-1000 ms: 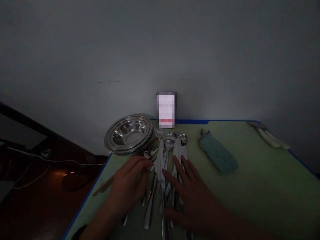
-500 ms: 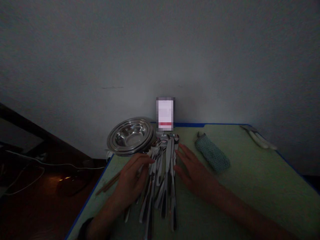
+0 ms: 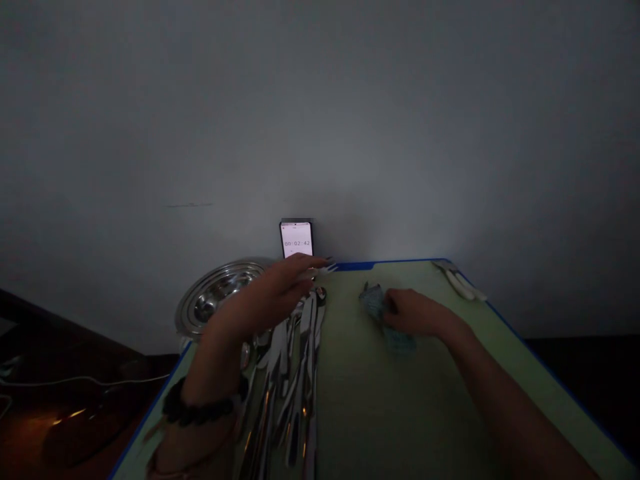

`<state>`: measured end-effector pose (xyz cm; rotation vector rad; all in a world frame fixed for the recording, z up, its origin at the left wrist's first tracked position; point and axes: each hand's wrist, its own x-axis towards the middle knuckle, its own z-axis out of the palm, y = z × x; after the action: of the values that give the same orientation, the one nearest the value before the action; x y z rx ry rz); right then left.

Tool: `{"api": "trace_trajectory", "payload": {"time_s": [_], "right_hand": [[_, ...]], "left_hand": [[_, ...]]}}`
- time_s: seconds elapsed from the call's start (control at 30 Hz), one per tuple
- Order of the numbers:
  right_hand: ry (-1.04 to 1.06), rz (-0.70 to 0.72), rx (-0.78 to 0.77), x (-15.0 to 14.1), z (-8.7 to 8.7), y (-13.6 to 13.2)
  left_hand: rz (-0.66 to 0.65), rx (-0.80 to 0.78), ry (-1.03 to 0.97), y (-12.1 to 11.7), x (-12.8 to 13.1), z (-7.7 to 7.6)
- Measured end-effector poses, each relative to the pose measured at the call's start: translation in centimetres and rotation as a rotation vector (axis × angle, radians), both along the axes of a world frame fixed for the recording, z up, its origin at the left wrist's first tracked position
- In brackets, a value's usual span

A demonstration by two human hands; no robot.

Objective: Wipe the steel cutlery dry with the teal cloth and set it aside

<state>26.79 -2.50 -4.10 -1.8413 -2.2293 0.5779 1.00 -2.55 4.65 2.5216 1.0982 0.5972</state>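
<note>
Left hand (image 3: pixel 263 297): fingers clamped on slender silver metal fork (image 3: pixel 327 269), tines toward 3 o'clock; right hand (image 3: pixel 413 312): fingers clamped on oblong teal woven-fabric pad (image 3: pixel 373 302)

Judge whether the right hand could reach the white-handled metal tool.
Probably yes: nothing visible stands between the right hand and the tool, though it would likely have to release the teal textured cloth first.
</note>
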Motion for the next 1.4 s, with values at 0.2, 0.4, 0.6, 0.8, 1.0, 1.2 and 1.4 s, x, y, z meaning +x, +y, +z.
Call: {"api": "trace_trajectory", "payload": {"time_s": [0.2,0.4,0.6,0.8,1.0,1.2,1.4], "right_hand": [[0.379,-0.051,0.181,0.7,4.2,1.2],[0.969,-0.085,0.137,-1.8,4.8,2.7],[1.36,0.041,-0.117,-5.1,4.6,2.6],[1.563,-0.005,-0.284,-6.4,5.2,1.9],[1.712,-0.041,-0.523,-8.7,4.9,1.8],[1.688,-0.014,-0.511,-8.2,5.2,1.5],[1.206,0.141,-0.307,-6.7,6.1,0.5]], "left_hand": [[0.356,-0.147,-0.021,-0.2,-0.2,1.1],[0.274,-0.114,0.005,-1.4,-1.9,1.6],[0.247,0.068,-0.065,-3.7,-1.4,2.4],[0.291,0.067,-0.071,-3.4,0.1,2.6],[0.278,0.064,-0.067,-3.3,-0.8,2.5],[0.302,0.058,-0.057,-3.6,-1.7,3.0],[0.357,0.055,-0.067,-3.5,-1.6,3.2]]}}
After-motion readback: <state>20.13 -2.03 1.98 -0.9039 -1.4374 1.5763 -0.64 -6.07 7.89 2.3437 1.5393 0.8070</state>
